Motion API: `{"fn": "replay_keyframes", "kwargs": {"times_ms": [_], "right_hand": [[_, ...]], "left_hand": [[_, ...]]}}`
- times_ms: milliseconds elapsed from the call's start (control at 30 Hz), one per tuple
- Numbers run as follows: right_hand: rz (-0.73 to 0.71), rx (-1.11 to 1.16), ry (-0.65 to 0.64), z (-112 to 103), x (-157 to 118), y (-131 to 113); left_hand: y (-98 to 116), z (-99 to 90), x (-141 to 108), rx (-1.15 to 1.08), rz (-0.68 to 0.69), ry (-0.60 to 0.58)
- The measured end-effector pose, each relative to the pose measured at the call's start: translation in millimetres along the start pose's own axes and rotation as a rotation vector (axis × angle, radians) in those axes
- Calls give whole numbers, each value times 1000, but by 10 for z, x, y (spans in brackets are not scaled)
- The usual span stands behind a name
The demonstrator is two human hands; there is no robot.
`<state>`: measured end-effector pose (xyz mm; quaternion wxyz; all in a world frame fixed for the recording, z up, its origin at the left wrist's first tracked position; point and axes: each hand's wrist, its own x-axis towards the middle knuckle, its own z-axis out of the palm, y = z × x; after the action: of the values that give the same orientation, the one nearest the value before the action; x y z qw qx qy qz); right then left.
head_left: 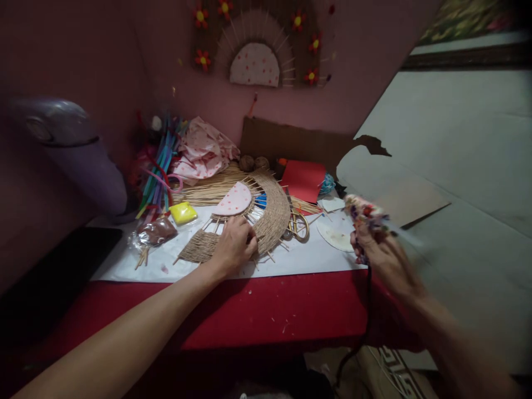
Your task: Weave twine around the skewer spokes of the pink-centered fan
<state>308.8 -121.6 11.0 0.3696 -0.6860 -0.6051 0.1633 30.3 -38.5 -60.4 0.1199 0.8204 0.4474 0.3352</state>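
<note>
A half-round piece woven from brown twine over thin sticks (272, 213) lies on white paper, with a pink dotted half-circle (234, 199) at its centre. My left hand (236, 244) rests on the lower part of the woven arc with its fingers curled down; what they pinch, if anything, is hidden. Off the table's right side, my right hand (384, 255) is wrapped round a multicoloured patterned object (366, 213), blurred at its tip. A dark cord (369, 299) hangs down from that object.
Gold-handled scissors (300, 227), red sheets (303, 180) and a pale disc (336, 233) lie right of the woven piece. Yellow (183, 213) and brown (155, 231) packets, pipe cleaners (160, 172) and dotted fabric (205, 149) are at left. Cardboard (291, 141) leans behind.
</note>
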Motion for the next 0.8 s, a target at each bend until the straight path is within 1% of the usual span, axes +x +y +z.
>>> {"fn": "replay_keyframes", "kwargs": {"times_ms": [33, 100, 167, 200, 267, 333, 400, 433, 467, 500, 533, 567, 600, 667, 733, 800], "right_hand": [[-6, -130, -30, -29, 15, 121], [-14, -344, -17, -41, 38, 363], [-36, -476, -23, -4, 55, 581], [-23, -530, -25, 21, 61, 669], [-13, -601, -62, 59, 67, 783], [-27, -692, -99, 71, 66, 786], [-80, -792, -70, 75, 58, 661], [-125, -822, -14, 88, 53, 554], [-182, -802, 63, 115, 48, 425], [-257, -731, 127, 162, 45, 281], [-345, -622, 158, 232, 46, 134], [-435, -500, 136, 322, 51, -5], [-521, -399, 66, 430, 63, -129], [-639, -309, -76, 668, 105, -303], [-691, -291, -145, 883, 166, -373], [-717, -279, -157, 1030, 227, -367]], "left_hand": [[-8, 3, 4, 3, 4, 2], [-24, 10, 11, 9, 11, 1], [-32, 13, 16, 15, 23, -2], [-33, 14, 17, 20, 27, 0], [-29, 12, 15, 25, 31, 5], [-19, 8, 10, 23, 27, 9], [-9, 3, 3, 15, 22, 9], [-5, 1, 0, 9, 23, 5], [-2, -1, -3, 4, 24, 2], [2, -3, -5, 1, 26, 0], [5, -5, -7, -2, 26, -1], [8, -8, -8, -1, 25, -2], [13, -12, -9, -1, 22, -3], [23, -21, -11, -1, 17, -7], [35, -29, -12, 3, 16, -14], [45, -34, -13, 13, 14, -15]]}}
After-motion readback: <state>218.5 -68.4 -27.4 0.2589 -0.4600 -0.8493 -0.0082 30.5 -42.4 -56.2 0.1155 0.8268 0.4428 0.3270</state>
